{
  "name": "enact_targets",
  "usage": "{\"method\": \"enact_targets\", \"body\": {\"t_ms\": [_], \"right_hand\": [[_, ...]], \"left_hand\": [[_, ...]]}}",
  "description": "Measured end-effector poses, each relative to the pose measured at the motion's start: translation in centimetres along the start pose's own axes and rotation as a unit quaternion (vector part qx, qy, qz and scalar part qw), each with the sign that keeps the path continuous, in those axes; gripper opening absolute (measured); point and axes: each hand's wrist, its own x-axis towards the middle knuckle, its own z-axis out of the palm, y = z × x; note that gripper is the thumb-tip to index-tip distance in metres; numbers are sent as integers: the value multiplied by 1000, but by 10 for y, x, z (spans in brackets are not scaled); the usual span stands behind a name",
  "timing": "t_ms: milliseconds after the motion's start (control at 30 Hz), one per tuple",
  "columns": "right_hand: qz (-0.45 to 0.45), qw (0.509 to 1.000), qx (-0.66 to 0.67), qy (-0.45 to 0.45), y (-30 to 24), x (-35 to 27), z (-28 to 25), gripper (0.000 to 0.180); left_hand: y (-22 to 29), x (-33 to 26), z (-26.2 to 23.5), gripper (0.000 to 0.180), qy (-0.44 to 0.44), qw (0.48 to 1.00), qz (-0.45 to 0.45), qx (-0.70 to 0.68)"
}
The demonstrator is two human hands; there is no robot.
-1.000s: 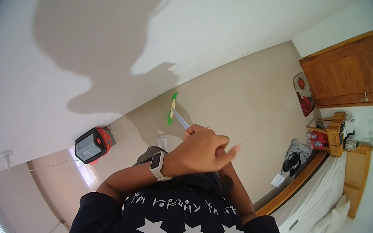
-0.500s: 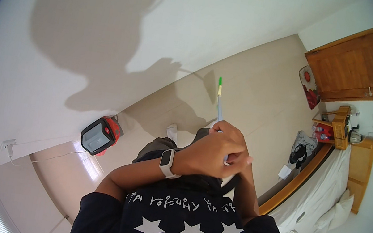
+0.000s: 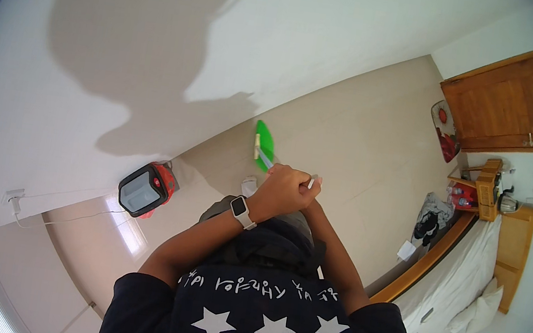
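Observation:
A broom with a green head point(image 3: 265, 144) and a pale block stands on the tiled floor close to the wall's foot. Its thin light handle point(image 3: 265, 159) rises toward me. My left hand point(image 3: 280, 190), with a watch on the wrist, is closed around the upper handle. Just beneath and to the right of it, my right hand point(image 3: 308, 201) is closed on the handle too, its fingers mostly hidden by the left. The handle's pale end point(image 3: 313, 181) shows beside the hands. A white-covered foot point(image 3: 249, 185) is near the broom head.
A red and black floor lamp point(image 3: 144, 189) stands to the left by the wall, its cord running to a socket point(image 3: 14, 196). At the right are a bed point(image 3: 451, 281), clothes point(image 3: 435, 214), a wooden rack point(image 3: 489, 187) and a wooden door point(image 3: 514, 99).
The broom head has swung left toward the wall and turned, now showing its broad green side. Both hands have moved left and up in the picture, drawing closer together on the handle.

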Motion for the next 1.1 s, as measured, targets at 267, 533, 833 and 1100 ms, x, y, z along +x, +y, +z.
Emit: {"method": "enact_targets", "body": {"t_ms": [267, 533, 833, 1100], "right_hand": [[-2, 999, 36, 4, -23, -20, 10, 20], [7, 998, 65, 21, -23, -32, -20, 19], [21, 993, 111, 42, -42, -48, -16, 17], [17, 985, 164, 45, -62, -42, 7, 16]], "left_hand": [[46, 2, -35, 49, -29, 999, -1, 32], [100, 10, -53, 43, -65, 996, 34, -46], [76, 5, -22, 47, -114, 976, 78, -166], [39, -5, -21, 52, -161, 983, -30, -87]]}}
